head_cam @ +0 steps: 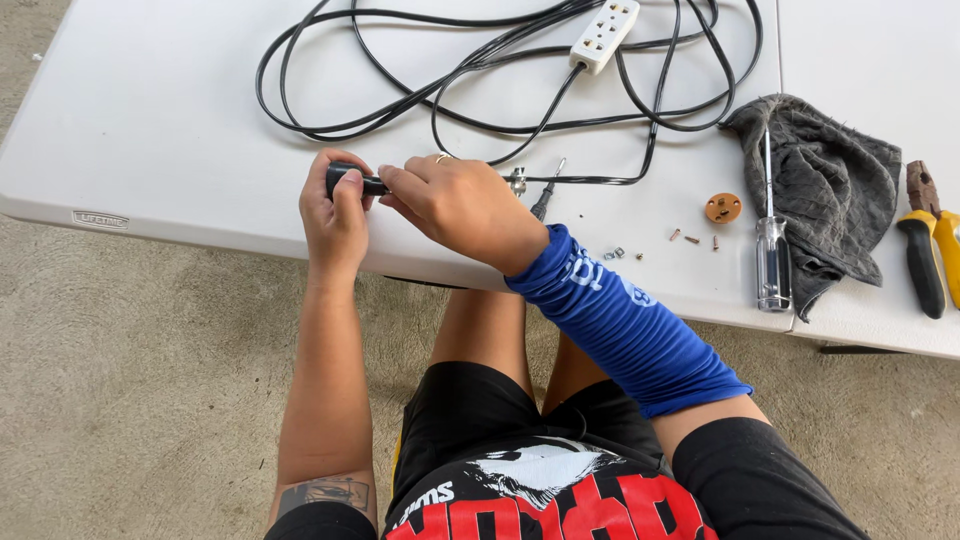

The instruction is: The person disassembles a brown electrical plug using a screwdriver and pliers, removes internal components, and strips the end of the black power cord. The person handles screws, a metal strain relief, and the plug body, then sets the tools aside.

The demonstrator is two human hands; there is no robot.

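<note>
Currently both hands work on a black plug at the worktop edge: left hand grips it, right hand pinches its end (screws lie apart). Refitting probably needs the screwdriver.

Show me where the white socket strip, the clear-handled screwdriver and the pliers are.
white socket strip (604,35): head view, middle of its top face.
clear-handled screwdriver (772,265): head view, on the clear handle.
pliers (925,262): head view, on the black grip.

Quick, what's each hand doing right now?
Left hand: closed around the black plug.
Right hand: fingers pinching the same plug's end.
</note>
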